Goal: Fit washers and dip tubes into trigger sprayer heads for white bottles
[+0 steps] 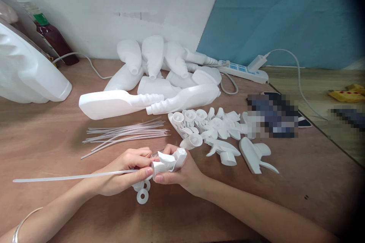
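Observation:
My right hand [190, 172] is closed around a white trigger spray head [170, 162], its collar turned toward the left. My left hand [127, 171] pinches a thin translucent dip tube [76, 176], whose long free part sticks out to the left. The tube's other end is at the collar of the spray head; my fingers hide whether it sits inside. Just below the hands lie a few white ring washers [142, 202], partly covered by my fingers. Behind my left hand is a bundle of loose dip tubes [125, 133]. More spray heads [218, 127] are heaped beyond my right hand.
Several white empty-looking bottles [105, 103] are piled against the wall. Large white jugs [31, 68] and a dark bottle [54, 38] stand at the left. A power strip [245, 72] with a cable lies at the back right, near a blurred phone [305, 120].

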The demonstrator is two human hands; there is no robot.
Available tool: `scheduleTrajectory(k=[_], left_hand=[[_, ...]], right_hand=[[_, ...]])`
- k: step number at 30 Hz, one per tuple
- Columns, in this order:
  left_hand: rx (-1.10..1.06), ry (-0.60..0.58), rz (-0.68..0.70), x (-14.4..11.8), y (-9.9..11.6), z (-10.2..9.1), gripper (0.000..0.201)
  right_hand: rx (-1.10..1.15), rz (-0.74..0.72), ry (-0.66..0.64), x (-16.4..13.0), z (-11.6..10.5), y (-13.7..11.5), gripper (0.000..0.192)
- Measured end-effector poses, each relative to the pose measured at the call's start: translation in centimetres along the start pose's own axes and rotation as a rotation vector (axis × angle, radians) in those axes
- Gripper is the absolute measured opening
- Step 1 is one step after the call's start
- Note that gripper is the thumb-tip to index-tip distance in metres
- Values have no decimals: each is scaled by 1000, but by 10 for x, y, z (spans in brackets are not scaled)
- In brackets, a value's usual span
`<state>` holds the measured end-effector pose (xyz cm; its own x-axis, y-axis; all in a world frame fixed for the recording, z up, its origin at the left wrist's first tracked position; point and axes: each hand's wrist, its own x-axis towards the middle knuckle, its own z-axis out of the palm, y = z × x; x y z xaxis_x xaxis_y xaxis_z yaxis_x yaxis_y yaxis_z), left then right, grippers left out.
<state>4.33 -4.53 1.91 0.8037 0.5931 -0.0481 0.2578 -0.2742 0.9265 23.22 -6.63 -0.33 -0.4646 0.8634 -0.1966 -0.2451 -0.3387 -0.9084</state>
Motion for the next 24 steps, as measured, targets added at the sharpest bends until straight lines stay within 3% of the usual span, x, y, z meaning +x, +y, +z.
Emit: scheduleTrajectory(k=[15,24], left_hand=[[-178,3,-94,2,0,-1,42],[-113,14,-62,0,-1,-1,44]], right_hand=[[128,31,-20,1,1,-3,38],[143,82,-31,3,-1,-5,38]])
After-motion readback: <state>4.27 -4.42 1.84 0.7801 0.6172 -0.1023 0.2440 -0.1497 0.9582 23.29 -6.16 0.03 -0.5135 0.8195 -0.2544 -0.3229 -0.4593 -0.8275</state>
